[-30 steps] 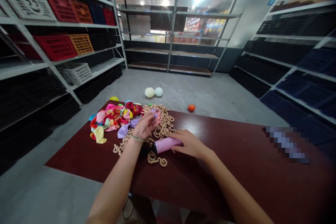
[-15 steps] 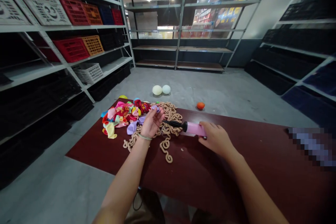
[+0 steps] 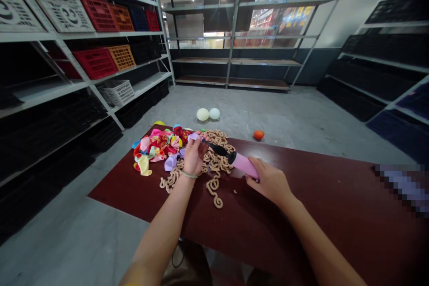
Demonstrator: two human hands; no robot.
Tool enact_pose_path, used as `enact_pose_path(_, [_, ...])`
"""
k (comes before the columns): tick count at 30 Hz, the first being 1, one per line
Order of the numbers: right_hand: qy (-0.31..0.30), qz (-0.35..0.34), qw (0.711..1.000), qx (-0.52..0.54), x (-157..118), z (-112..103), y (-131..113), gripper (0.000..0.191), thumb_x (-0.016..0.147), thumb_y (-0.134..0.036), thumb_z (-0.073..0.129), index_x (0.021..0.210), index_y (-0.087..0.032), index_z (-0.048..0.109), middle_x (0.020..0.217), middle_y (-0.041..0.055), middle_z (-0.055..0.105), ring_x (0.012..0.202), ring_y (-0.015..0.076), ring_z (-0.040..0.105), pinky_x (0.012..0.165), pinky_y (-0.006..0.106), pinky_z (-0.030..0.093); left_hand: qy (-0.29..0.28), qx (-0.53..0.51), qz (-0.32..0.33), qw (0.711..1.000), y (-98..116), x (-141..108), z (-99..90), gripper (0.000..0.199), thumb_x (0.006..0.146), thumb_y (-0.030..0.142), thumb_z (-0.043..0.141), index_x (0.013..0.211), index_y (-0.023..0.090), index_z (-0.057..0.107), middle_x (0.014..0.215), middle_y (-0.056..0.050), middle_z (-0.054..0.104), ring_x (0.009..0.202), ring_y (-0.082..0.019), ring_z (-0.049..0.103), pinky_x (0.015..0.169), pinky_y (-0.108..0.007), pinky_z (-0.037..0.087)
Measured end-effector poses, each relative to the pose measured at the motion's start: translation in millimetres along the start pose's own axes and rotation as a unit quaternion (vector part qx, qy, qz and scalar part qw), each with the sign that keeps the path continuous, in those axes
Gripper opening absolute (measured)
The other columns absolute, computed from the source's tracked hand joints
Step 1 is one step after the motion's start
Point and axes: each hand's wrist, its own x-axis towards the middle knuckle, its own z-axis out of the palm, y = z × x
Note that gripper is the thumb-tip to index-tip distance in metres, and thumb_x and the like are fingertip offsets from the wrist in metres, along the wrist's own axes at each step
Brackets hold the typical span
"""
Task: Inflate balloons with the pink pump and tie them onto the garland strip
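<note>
Pinched in the fingers of my left hand (image 3: 195,156) is a limp purple balloon (image 3: 193,136). My right hand (image 3: 271,180) grips the rear of a pink balloon pump (image 3: 245,164), whose black tapered nozzle slants up and left to the balloon at my left fingertips. Whether the nozzle tip sits inside the balloon's neck I cannot tell. Left of my left hand spreads a heap of uninflated balloons (image 3: 157,145) in many colours, with another purple balloon (image 3: 171,162) at its near side. Behind and beneath both hands lies a tangled beige coiled cord (image 3: 217,187).
Everything lies on a dark red table (image 3: 130,196). On the floor beyond it are two pale inflated balloons (image 3: 203,114) and a small orange balloon (image 3: 258,135). Shelving with crates (image 3: 97,63) stands left, and a rack (image 3: 261,62) stands at the back. A pixelated patch covers the table's right end.
The pump has tilted, its nozzle rising toward my left hand and now meeting the purple balloon. My right hand has shifted slightly left. The whole view has moved a little.
</note>
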Motion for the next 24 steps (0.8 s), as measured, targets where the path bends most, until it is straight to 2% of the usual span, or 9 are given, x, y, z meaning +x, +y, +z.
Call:
enact_pose_path(5, [0.002, 0.004, 1.000, -0.002, 0, 2, -2, 0.049, 0.083, -0.032, 0.054, 0.129, -0.018, 0.050, 0.114, 0.0085, 0.066, 0.092, 0.0230, 0.064, 0.070, 0.030, 0.044, 0.018, 0.095, 0.029, 0.995, -8, 0, -1.1, 0.038, 0.078, 0.033, 0.076, 0.111, 0.020, 0.062, 0.098, -0.005, 0.072, 0.083, -0.014, 0.070, 0.069, -0.021, 0.052])
enact_pose_path(9, [-0.002, 0.015, 1.000, 0.003, 0, 3, -8, 0.048, 0.083, -0.032, 0.054, 0.129, -0.018, 0.050, 0.112, 0.0083, 0.067, 0.093, 0.0232, 0.064, 0.071, 0.030, 0.044, 0.013, 0.144, 0.035, 0.989, -16, 1, -5.0, 0.045, 0.076, 0.038, 0.076, 0.115, 0.020, 0.062, 0.102, -0.008, 0.072, 0.089, -0.017, 0.069, 0.072, -0.024, 0.053])
enact_pose_path(12, [-0.006, 0.023, 1.000, 0.012, 2, 4, -14, 0.049, 0.085, -0.033, 0.053, 0.131, -0.018, 0.049, 0.114, 0.0092, 0.066, 0.095, 0.0238, 0.063, 0.074, 0.031, 0.045, 0.010, 0.142, 0.030, 0.989, -20, 3, -7.7, 0.044, 0.075, 0.038, 0.077, 0.113, 0.019, 0.063, 0.102, -0.008, 0.071, 0.091, -0.019, 0.069, 0.075, -0.026, 0.053])
enact_pose_path(15, [-0.010, 0.024, 0.999, 0.022, 3, 4, -22, 0.050, 0.087, -0.033, 0.052, 0.134, -0.017, 0.046, 0.117, 0.0100, 0.065, 0.096, 0.0242, 0.062, 0.076, 0.032, 0.045, 0.007, 0.093, 0.023, 0.995, -21, 3, -5.4, 0.039, 0.075, 0.034, 0.077, 0.108, 0.018, 0.063, 0.095, -0.006, 0.070, 0.087, -0.017, 0.068, 0.076, -0.027, 0.052])
enact_pose_path(17, [-0.012, 0.023, 0.999, 0.032, 4, 6, -27, 0.050, 0.087, -0.032, 0.053, 0.135, -0.017, 0.046, 0.118, 0.0101, 0.065, 0.097, 0.0242, 0.062, 0.077, 0.033, 0.046, -0.003, 0.032, 0.013, 0.999, -20, 2, 2.2, 0.033, 0.076, 0.034, 0.075, 0.102, 0.017, 0.062, 0.087, -0.004, 0.068, 0.083, -0.016, 0.067, 0.079, -0.029, 0.052])
enact_pose_path(20, [-0.005, 0.017, 0.999, 0.049, 4, 9, -33, 0.052, 0.088, -0.031, 0.053, 0.137, -0.018, 0.044, 0.119, 0.0103, 0.063, 0.100, 0.0240, 0.061, 0.078, 0.033, 0.046, -0.016, -0.048, 0.000, 0.999, -21, -2, 25.0, 0.028, 0.081, 0.042, 0.069, 0.089, 0.018, 0.057, 0.079, -0.002, 0.063, 0.079, -0.016, 0.066, 0.078, -0.031, 0.053])
enact_pose_path(24, [0.021, 0.044, 0.997, 0.057, 3, 13, -36, 0.051, 0.090, -0.030, 0.052, 0.138, -0.018, 0.042, 0.121, 0.0113, 0.062, 0.102, 0.0232, 0.061, 0.079, 0.031, 0.047, 0.051, -0.038, 0.042, 0.997, -28, -6, 65.7, 0.031, 0.088, 0.049, 0.059, 0.083, 0.021, 0.047, 0.064, 0.004, 0.051, 0.055, -0.011, 0.055, 0.057, -0.024, 0.049])
